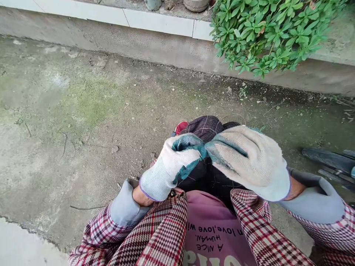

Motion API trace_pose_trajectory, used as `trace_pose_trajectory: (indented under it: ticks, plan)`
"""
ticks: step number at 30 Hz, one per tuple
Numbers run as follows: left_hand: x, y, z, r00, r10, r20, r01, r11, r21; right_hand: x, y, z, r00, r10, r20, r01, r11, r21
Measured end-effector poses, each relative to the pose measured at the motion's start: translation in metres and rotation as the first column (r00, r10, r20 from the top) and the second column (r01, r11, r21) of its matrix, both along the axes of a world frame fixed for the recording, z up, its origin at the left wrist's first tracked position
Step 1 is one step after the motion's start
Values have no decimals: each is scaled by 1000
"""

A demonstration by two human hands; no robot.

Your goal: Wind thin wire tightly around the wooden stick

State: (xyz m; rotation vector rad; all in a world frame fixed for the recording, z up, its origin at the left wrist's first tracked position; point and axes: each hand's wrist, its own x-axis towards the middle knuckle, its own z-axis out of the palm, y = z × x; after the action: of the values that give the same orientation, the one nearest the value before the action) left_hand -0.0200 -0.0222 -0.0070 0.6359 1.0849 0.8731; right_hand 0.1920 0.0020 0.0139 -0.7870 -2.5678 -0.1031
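Observation:
My left hand (179, 159), in a white work glove with a green coated palm, is closed in a pinch in front of my lap. Its fingertips meet those of my right hand (246, 159), gloved the same way and seen from the back, with its fingers drawn together. Whatever sits between the fingertips is hidden or too small to make out. Just beyond the right hand, a thin pale strand (240, 115) curves in a loop; whether it runs into my fingers I cannot tell. Below the hands are my dark checked trousers (205, 125).
A low wall with a white tiled edge (158, 24) runs across the back, with pots (195, 4) on it. A leafy green shrub (266, 33) overhangs it. Dark long objects (330, 159) lie at the right. Twigs (65, 142) lie on the mossy concrete ground (91, 99).

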Motion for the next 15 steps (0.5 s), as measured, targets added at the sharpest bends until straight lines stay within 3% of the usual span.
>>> trace_pose_trajectory:
  ticks: [5,8,10,11,12,13,14,15]
  plan:
    - [2,3,0,998,2,-68,1,999,45,-5,-1,4,999,-25,39,24,1000,12]
    - [3,1,1,984,-5,-177,36,985,171,-10,2,12,997,-17,70,17,1000,6]
    - [1,-1,0,945,21,-326,90,942,323,-13,7,16,999,-39,37,43,993,-114]
    - [-1,-2,-1,905,57,-423,140,896,422,-14,10,16,997,-80,-5,77,970,-232]
    - [-3,-3,-2,842,107,-529,229,817,530,-15,13,14,989,-136,-59,102,912,-397]
    - [-6,-3,-4,761,181,-623,353,690,632,-16,15,10,974,-197,-116,90,796,-598]
    - [-8,-3,-7,673,276,-687,493,524,694,-16,17,4,948,-269,-172,31,614,-789]
    - [-11,-3,-9,593,376,-712,619,353,702,-16,18,-3,911,-354,-213,-66,384,-921]
